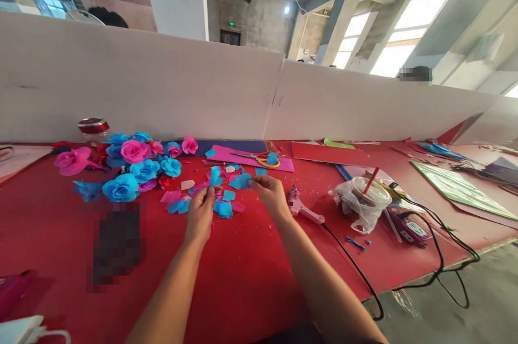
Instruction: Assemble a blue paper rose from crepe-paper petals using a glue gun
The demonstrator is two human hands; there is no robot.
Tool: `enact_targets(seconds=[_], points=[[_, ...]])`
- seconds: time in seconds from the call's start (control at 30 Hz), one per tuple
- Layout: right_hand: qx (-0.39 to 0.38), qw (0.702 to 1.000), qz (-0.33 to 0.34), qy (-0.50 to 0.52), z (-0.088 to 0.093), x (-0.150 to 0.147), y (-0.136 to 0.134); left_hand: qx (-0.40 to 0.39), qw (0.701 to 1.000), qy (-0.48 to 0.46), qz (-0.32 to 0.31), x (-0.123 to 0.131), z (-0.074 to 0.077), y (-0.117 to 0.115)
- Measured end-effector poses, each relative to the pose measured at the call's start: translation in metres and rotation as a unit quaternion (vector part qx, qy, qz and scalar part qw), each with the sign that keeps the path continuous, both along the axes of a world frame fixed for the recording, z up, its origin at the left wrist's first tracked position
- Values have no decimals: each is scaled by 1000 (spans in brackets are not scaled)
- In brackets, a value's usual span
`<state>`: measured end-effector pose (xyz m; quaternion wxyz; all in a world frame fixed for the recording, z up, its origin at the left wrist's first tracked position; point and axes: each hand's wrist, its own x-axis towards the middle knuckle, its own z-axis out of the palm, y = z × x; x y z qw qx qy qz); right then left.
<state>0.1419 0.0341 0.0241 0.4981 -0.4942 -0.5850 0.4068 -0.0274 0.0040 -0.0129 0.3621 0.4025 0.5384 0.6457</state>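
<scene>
My left hand [201, 213] is closed on a small rolled blue paper bud [214, 176], held upright at its base. Between the thumb and fingers of my right hand [270, 193] is a blue paper petal [242, 181], its free edge pointing left toward the bud. A small gap shows between petal and bud. Loose blue petals [224, 209] and pink petals [172, 198] lie on the red table below my hands. Left of them is a heap of paper roses, among them a blue rose [121, 187] and a pink rose [136, 151].
Yellow-handled scissors [267, 162] rest on pink paper [220, 154] behind my hands. To the right are a pink glue gun [305, 211] with a black cord, a lidded cup [370, 192] with a straw, and a power strip [410, 228]. A jar [94, 129] stands by the white partition [182, 90].
</scene>
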Motion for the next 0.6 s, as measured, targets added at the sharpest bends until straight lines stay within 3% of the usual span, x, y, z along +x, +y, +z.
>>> enact_targets(seconds=[0.07,0.17,0.43,0.6], points=[[-29,996,-5,88,-10,-4,-2,-1,999,-34,-21,0,-1,1],[-51,989,5,140,-17,-3,-4,-3,994,-92,-54,4,-1,0],[-62,982,-9,181,-9,5,-8,-4,967,-216,-138,20,10,-9],[-73,976,14,205,-7,-2,-15,-34,961,-235,-144,22,8,-10]])
